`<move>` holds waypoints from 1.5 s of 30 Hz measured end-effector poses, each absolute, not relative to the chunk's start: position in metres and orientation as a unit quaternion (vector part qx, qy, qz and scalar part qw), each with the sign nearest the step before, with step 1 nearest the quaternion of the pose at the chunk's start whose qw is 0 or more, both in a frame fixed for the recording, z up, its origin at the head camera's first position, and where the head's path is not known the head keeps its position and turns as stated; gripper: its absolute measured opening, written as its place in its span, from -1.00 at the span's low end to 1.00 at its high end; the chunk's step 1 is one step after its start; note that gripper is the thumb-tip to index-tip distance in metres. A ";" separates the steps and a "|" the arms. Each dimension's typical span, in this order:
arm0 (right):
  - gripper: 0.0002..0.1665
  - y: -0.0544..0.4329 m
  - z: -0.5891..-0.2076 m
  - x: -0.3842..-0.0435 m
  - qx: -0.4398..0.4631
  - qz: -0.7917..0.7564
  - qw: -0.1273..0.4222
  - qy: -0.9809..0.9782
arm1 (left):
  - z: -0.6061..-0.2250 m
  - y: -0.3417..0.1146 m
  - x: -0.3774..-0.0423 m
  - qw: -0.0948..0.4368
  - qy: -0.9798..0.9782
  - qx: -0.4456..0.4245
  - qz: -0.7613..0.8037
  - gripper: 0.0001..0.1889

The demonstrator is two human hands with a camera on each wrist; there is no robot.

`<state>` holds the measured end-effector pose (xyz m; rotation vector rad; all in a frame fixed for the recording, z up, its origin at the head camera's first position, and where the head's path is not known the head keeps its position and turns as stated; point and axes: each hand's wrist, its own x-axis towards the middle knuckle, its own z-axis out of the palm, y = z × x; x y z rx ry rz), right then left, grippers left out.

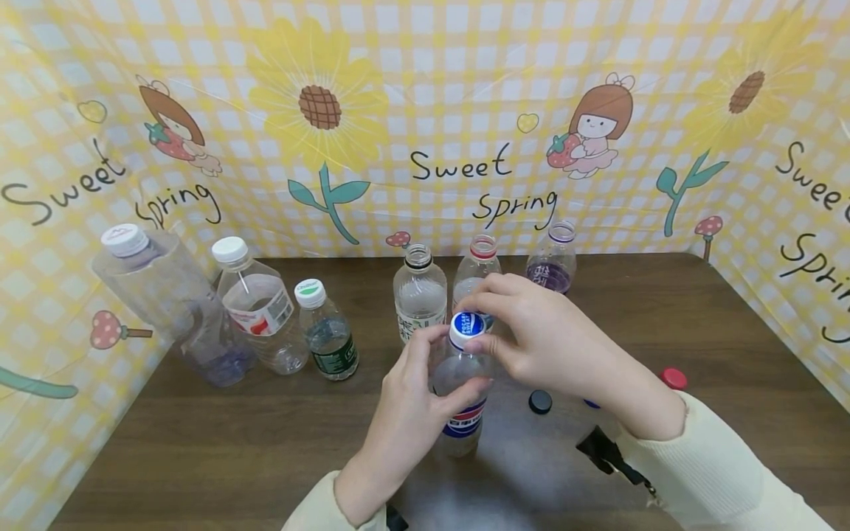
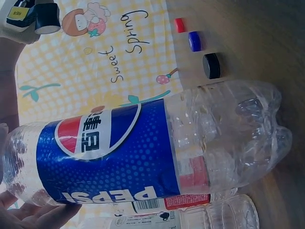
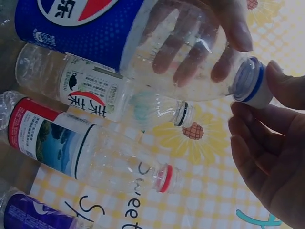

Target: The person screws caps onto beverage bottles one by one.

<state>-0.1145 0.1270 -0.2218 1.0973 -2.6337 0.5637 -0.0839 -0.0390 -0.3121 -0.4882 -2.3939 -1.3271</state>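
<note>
A clear Pepsi bottle (image 1: 462,428) with a blue label (image 2: 109,152) stands upright on the table in front of me. My left hand (image 1: 408,405) grips it around its upper part, and in the right wrist view those fingers show through the plastic. My right hand (image 1: 541,335) pinches the white cap (image 3: 259,90) at the bottle's mouth between thumb and fingers. The cap's blue top (image 1: 468,324) faces up. Right behind the bottle are an uncapped ribbed bottle (image 1: 420,291) and an uncapped bottle with a red neck ring (image 3: 166,178).
Left stand a large tilted-looking bottle (image 1: 215,354), a white-capped bottle (image 1: 259,310) and a small green-labelled bottle (image 1: 332,354). An open bottle with purple label (image 1: 550,274) stands back right. Loose black (image 2: 211,66), blue (image 2: 194,41) and red caps (image 1: 674,378) lie on the right. Patterned cloth (image 1: 451,110) walls the table.
</note>
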 end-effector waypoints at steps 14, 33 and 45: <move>-0.73 0.129 -0.222 -0.113 0.376 0.222 0.087 -0.895 | -0.313 -0.038 -0.082 0.185 -0.849 -0.168 -0.466 -0.40; -0.59 0.132 -0.225 -0.113 0.402 0.232 0.099 -0.880 | -0.318 -0.037 -0.081 0.231 -0.845 -0.178 -0.448 -0.40; -0.59 0.134 -0.225 -0.113 0.394 0.231 0.094 -0.884 | -0.313 -0.039 -0.080 0.187 -0.854 -0.142 -0.464 -0.37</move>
